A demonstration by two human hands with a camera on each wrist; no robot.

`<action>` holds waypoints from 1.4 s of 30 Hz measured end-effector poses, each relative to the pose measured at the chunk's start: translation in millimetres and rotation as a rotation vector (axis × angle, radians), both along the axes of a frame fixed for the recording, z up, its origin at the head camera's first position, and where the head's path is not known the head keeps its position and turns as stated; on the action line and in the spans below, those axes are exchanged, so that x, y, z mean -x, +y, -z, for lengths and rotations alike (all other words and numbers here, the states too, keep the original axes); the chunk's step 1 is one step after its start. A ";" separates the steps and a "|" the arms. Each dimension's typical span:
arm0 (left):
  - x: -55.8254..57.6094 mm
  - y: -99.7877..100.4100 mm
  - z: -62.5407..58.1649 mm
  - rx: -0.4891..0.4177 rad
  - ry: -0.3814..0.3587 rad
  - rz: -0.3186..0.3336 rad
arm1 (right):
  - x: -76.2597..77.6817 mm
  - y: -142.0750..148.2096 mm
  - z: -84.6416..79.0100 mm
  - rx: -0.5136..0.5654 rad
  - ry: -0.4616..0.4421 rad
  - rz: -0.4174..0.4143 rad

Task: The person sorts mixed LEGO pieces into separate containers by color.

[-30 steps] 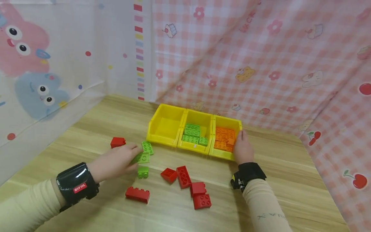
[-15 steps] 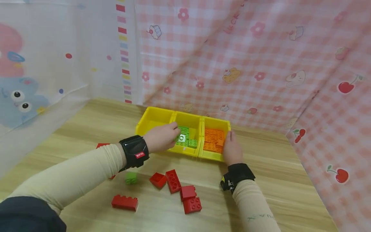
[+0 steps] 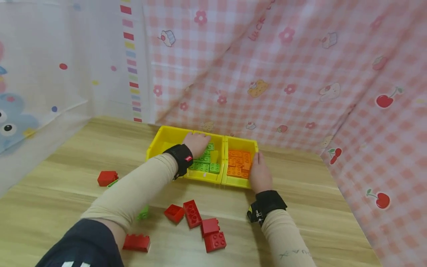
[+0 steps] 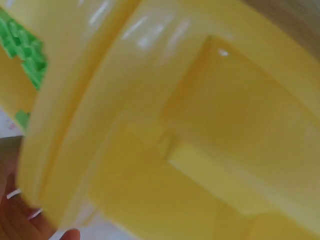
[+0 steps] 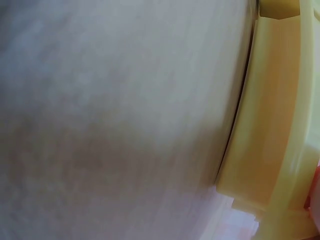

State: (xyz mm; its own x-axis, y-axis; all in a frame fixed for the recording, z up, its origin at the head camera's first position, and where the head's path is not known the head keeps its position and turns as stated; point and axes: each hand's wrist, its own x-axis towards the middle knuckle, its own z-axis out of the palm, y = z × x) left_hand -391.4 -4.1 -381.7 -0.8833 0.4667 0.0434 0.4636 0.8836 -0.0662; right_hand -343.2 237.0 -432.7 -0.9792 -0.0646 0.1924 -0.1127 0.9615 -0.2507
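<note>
A row of three joined yellow bins (image 3: 222, 181) stands near the back wall. My left hand (image 3: 197, 144) reaches over the middle bin, back of the hand up; its fingertips lie beside a green toy brick (image 3: 210, 147). Whether they still pinch it is hidden. In the left wrist view, curled fingers (image 4: 22, 217) show past the yellow bin wall (image 4: 100, 100). Several green bricks (image 3: 200, 167) lie in the middle bin. My right hand (image 3: 261, 174) grips the outer side wall of the right bin (image 5: 267, 115), which holds orange bricks (image 3: 238, 163).
Several red bricks (image 3: 192, 214) lie on the wooden table in front of the bins. Another red brick (image 3: 136, 243) lies near my left forearm, one more (image 3: 106, 178) farther left. A green brick (image 3: 143, 213) is partly hidden by the sleeve. Patterned cloth walls (image 3: 267, 55) surround the table.
My left hand took a green brick from the table, carried it right to the middle bin and moved farther back over it. My right hand stayed on the right bin. The head view shifted right.
</note>
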 end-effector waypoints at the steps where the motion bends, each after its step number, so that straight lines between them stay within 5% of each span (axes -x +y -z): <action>1: 2.6 -0.6 2.9 -0.004 -0.030 -0.006 | -0.6 -0.7 0.5 0.002 0.000 -0.001; 13: 6.2 -3.7 3.3 0.013 -0.196 -0.007 | 0.4 1.4 6.0 0.014 0.057 -0.009; 24: -4.0 -23.6 6.5 -0.050 -0.102 0.085 | 0.7 -2.0 5.3 0.019 0.010 -0.020; 27: -18.6 -32.9 -2.4 -0.079 -0.073 0.155 | 1.7 3.0 6.6 0.023 0.010 -0.021; 33: -66.6 -78.3 -16.5 -0.109 0.008 0.272 | 5.6 4.1 5.6 0.046 -0.019 -0.026; 37: -94.0 -114.0 -14.9 -0.091 0.014 0.284 | 4.7 3.0 4.4 0.073 -0.042 -0.029; 42: -116.4 -150.2 -1.8 0.075 0.098 0.317 | 0.6 -0.9 3.4 0.151 -0.096 -0.003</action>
State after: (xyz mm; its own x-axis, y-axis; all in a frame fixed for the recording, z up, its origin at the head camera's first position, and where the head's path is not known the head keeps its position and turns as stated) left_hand -275.0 -154.3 -379.9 -0.6874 0.7223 0.0762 0.7025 0.6878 -0.1829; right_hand -343.8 236.1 -436.1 -0.9934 -0.0448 0.1054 -0.0838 0.9117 -0.4022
